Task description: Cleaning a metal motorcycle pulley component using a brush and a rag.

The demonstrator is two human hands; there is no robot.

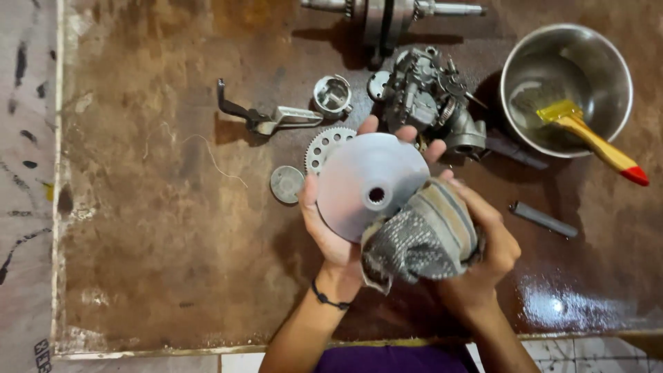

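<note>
My left hand (330, 231) cradles a round grey metal disc (366, 181) with a small splined hole in its middle, fingers curled over its far rim. My right hand (483, 259) grips a bunched striped grey rag (420, 238) pressed against the disc's lower right edge. Both hands hover above a rusty brown metal tabletop (159, 228). A black band circles my left wrist.
Behind the disc lie a toothed gear (319, 148), a flat round plate (286, 184), a bent lever (266, 119), a small cylinder (333, 94), a carburettor body (428, 97) and a crankshaft (387, 14). A steel bowl (608, 62) holds a paintbrush (594, 138). A dark bar (543, 219) lies at right.
</note>
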